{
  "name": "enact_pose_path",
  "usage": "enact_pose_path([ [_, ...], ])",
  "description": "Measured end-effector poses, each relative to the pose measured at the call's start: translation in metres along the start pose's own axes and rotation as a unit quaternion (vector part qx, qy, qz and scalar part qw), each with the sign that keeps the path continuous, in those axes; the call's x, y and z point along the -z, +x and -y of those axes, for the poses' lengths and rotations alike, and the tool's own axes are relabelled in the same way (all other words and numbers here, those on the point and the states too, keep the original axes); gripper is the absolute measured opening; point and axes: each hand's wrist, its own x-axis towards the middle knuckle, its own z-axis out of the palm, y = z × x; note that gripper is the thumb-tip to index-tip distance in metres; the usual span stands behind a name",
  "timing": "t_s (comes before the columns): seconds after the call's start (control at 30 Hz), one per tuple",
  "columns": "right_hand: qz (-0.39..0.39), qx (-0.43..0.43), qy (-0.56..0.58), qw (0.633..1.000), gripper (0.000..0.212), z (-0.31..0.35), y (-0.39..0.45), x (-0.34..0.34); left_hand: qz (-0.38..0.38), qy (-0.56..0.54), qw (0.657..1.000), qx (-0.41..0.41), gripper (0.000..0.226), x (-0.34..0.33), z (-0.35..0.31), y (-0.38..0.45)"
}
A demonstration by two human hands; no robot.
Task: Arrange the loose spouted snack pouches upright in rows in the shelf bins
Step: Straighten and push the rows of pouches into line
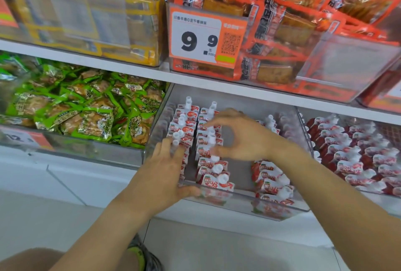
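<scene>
**Kid:** What does the big sign above your hands say?

**Me:** The orange price tag (pixel 208 37) up past my right hand (pixel 243 136) says "9 9" in big black numbers. It has some small Chinese words on top and a square code on one side. I can also read "500g" at the bottom. It hangs on a bin of orange snack packs (pixel 288 21). Their black writing is too blurry for me to read.

**Kid:** Where are the pouches?

**Me:** The pouches (pixel 208 140) are in the clear bin (pixel 280 207) right under my hands. They are red and white with a strawberry picture. The letters on them are too small to read.

**Kid:** Which way do they point?

**Me:** They stand tall, with the white spouts pointing up. The rows run from near me to the back of the shelf.

**Kid:** What are your hands doing?

**Me:** My left hand (pixel 167 168) lies open on the left row, fingers flat against the pouches and thumb on the bin's front edge. My right hand is over the middle row, with finger and thumb curved like a ring. I cannot tell if it pinches a spout.

**Kid:** And beside you?

**Me:** Green snack packs (pixel 86 108) sit left of my left hand. More red pouches (pixel 351 151) sit right of my right arm.
</scene>
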Motion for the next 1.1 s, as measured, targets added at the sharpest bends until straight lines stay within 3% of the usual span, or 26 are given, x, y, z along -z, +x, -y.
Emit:
enact_pose_path([
  [0.1,0.009,-0.042,-0.006,0.999,0.07,-0.012,0.037,-0.019,0.004,-0.014,1.0,0.004,0.102,0.0,0.0,0.001],
  [0.2,0.032,-0.065,-0.005,0.997,0.058,-0.022,0.055,-0.034,-0.001,-0.017,1.0,0.003,0.103,0.0,0.0,0.001],
  [0.27,0.034,-0.063,-0.009,0.997,0.053,-0.027,0.055,-0.034,0.002,-0.009,1.0,0.004,0.104,0.0,0.0,0.002],
  [0.5,0.065,-0.013,-0.058,0.996,0.066,-0.041,0.043,-0.033,-0.001,0.012,1.0,0.004,0.115,-0.002,0.002,0.002],
  [0.77,0.104,-0.026,-0.071,0.992,0.064,-0.033,0.037,-0.016,0.004,0.001,1.0,0.007,0.101,-0.005,0.003,-0.002],
  [0.83,0.073,-0.039,-0.021,0.996,0.061,-0.033,0.044,-0.001,0.007,0.009,1.0,0.008,0.1,-0.004,0.003,-0.002],
  [0.93,-0.071,-0.074,0.022,0.995,0.05,-0.039,0.067,0.007,0.01,0.017,1.0,0.01,0.1,-0.004,0.002,0.0],
  [1.03,-0.023,-0.079,-0.035,0.996,0.054,-0.04,0.09,-0.007,0.01,0.009,1.0,0.015,0.103,-0.003,0.002,0.002],
  [1.1,0.003,-0.079,-0.037,0.996,0.044,-0.041,0.1,-0.014,0.008,0.009,1.0,0.017,0.105,-0.002,0.002,0.003],
])
